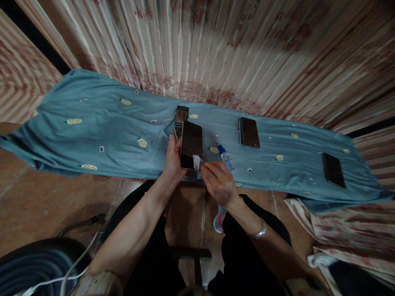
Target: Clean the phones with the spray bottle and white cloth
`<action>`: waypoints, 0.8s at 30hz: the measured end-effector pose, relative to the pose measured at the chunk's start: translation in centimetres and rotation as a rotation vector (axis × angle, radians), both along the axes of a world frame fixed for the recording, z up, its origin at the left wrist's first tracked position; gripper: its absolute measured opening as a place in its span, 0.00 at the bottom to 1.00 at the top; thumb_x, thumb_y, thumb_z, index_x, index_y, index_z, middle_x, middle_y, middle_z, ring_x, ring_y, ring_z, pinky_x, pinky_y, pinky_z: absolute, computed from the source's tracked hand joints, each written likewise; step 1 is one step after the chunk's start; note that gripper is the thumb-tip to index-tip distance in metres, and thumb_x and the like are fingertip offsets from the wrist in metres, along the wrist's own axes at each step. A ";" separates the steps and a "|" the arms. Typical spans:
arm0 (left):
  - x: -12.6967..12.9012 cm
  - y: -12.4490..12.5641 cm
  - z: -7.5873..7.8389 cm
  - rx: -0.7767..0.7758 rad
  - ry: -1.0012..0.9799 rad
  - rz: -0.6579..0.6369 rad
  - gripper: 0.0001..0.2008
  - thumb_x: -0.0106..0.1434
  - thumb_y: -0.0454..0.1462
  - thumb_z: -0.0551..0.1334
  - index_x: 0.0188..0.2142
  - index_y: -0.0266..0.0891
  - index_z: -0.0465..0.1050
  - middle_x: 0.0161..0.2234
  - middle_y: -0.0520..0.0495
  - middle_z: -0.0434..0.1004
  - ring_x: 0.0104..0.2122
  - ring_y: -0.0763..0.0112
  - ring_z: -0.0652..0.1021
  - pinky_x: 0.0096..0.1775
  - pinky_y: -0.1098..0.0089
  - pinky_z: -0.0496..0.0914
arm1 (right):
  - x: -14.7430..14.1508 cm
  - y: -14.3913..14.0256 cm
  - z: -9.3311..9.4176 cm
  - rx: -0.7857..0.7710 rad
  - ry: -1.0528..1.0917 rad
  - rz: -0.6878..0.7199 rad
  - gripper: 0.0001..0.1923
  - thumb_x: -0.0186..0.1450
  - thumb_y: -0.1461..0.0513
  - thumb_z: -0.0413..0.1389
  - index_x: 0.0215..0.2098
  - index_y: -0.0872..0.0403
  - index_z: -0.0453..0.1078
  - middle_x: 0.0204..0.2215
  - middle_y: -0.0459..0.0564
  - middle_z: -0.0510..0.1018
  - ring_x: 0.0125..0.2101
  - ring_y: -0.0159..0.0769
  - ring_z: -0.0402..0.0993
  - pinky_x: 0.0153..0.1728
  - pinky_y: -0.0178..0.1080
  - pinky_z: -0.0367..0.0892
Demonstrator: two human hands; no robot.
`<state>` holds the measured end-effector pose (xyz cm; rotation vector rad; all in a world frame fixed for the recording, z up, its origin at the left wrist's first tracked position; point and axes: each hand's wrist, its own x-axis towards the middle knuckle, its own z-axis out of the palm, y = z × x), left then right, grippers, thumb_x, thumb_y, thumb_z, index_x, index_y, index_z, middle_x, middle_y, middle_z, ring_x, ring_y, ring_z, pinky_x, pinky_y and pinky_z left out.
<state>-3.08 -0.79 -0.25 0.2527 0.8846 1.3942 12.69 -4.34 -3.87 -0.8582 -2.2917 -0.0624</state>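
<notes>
My left hand (174, 159) grips a dark smartphone (191, 139) by its left edge, screen up, over the near side of the cloth-covered surface. Pinched in the fingers of my right hand (218, 181) is a small white wipe (196, 161), which lies against the phone's lower right corner. Just right of that hand lies a clear bottle with a blue cap (227, 159). Behind the held phone, a folded dark phone-like device (181, 115) rests on the cloth, and part of another flat item (177, 132) shows beside my left thumb.
A blue-green patterned cloth (117, 135) covers the long narrow surface. Stacked dark phones (249, 132) lie right of centre, and another phone (333, 170) lies farther right. Pleated curtains (191, 53) hang behind. A black round object (40, 267) and a white cable (74, 267) are at lower left.
</notes>
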 end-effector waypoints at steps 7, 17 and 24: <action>0.2 -0.3 -0.2 -0.048 -0.019 -0.011 0.33 0.73 0.57 0.41 0.46 0.41 0.78 0.41 0.43 0.84 0.54 0.54 0.79 0.54 0.54 0.74 | -1.3 -0.5 0.4 -0.043 0.005 0.034 0.18 0.73 0.67 0.50 0.55 0.53 0.76 0.43 0.57 0.81 0.43 0.44 0.77 0.49 0.49 0.78; 0.6 -1.1 0.0 -0.078 -0.013 -0.057 0.37 0.70 0.60 0.40 0.48 0.40 0.78 0.46 0.39 0.84 0.56 0.48 0.78 0.55 0.50 0.73 | -2.3 -0.8 0.7 -0.006 -0.027 0.081 0.19 0.72 0.70 0.48 0.57 0.57 0.74 0.50 0.60 0.80 0.48 0.43 0.76 0.55 0.47 0.74; 1.0 -1.1 -0.3 -0.067 -0.052 -0.054 0.34 0.71 0.58 0.44 0.47 0.36 0.79 0.41 0.38 0.86 0.50 0.48 0.81 0.51 0.54 0.76 | -2.2 -0.6 0.8 -0.019 -0.024 0.061 0.22 0.72 0.70 0.47 0.60 0.58 0.71 0.51 0.61 0.78 0.50 0.45 0.75 0.57 0.49 0.72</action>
